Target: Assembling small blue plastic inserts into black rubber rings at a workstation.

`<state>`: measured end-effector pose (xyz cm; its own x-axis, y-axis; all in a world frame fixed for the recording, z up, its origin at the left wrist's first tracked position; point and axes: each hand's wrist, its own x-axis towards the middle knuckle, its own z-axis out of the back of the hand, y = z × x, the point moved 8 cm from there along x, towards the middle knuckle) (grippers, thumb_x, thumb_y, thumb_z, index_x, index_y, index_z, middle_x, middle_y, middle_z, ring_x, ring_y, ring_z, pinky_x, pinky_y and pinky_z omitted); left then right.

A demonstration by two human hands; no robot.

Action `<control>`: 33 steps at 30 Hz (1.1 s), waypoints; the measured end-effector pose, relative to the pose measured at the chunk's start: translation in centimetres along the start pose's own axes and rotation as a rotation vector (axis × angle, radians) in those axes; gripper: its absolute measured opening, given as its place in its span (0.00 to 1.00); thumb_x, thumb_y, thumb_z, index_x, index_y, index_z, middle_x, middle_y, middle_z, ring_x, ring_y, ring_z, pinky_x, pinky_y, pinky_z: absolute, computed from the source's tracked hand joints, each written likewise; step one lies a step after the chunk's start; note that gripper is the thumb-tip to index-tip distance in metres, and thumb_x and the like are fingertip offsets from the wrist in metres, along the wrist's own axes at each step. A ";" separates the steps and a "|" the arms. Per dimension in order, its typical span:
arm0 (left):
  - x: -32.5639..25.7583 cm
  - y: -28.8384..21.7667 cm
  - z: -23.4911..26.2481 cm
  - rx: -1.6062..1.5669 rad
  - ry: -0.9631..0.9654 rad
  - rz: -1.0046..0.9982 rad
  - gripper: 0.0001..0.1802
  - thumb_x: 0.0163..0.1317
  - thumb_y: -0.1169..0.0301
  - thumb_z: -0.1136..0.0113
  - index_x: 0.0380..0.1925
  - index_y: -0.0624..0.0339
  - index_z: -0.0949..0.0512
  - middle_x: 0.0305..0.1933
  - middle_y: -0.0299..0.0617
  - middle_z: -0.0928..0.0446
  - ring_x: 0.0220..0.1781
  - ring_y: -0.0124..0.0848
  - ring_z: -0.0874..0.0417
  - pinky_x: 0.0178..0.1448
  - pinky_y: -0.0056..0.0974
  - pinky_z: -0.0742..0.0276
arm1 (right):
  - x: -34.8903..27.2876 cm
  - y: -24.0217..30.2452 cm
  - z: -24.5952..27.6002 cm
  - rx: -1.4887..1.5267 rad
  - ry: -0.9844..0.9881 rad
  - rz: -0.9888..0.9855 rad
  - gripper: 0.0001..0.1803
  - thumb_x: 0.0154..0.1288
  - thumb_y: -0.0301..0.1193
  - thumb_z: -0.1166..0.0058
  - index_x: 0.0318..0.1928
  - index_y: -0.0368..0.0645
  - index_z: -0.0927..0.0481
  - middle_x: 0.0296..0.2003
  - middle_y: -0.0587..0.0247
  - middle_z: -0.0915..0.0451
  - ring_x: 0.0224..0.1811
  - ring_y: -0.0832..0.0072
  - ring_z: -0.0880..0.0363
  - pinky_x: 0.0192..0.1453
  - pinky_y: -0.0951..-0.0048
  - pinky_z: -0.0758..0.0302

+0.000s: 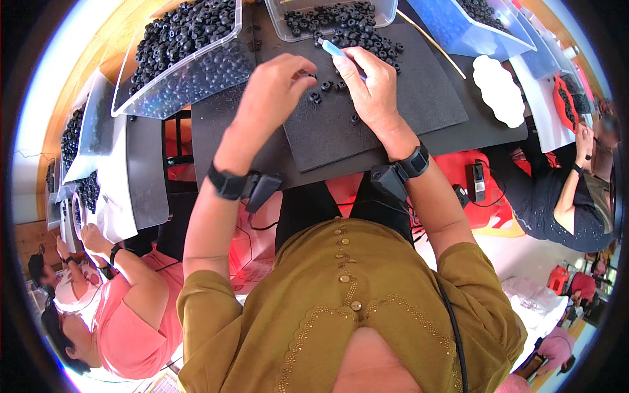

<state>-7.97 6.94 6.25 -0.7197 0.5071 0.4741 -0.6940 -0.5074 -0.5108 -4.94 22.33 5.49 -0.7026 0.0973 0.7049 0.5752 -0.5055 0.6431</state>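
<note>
My right hand is closed around a slim tool with a light blue handle. Its short tip points away to the upper left, beside a heap of small black ring-shaped parts. To the left, my left hand hovers above the dark mat with its fingers curved. A small gap shows between its thumb and forefinger, and no held thing stands out there. Just below those fingertips, a loose black ring rests on the mat. A few more rings lie between my hands.
A clear bin full of black rings stands at the left, another container at the back. At the right are a blue-tinted bin, a thin stick and a white scalloped object. Other people work on both sides.
</note>
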 end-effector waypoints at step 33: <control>-4.5 5.5 -3.0 -1.860 0.004 0.377 0.12 0.69 0.76 0.45 0.51 0.58 0.24 0.54 0.44 0.25 0.49 0.29 0.22 0.52 0.29 0.22 | -1.2 1.7 -2.7 0.038 0.339 0.092 0.15 0.66 0.42 0.43 0.37 0.42 0.18 0.29 0.57 0.20 0.28 0.58 0.20 0.31 0.64 0.26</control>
<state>-8.52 3.92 -0.86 -0.8059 0.5676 0.1685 0.3779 0.7122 -0.5916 -4.27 19.06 4.97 -0.7424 -0.2403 0.6254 0.6534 -0.4660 0.5966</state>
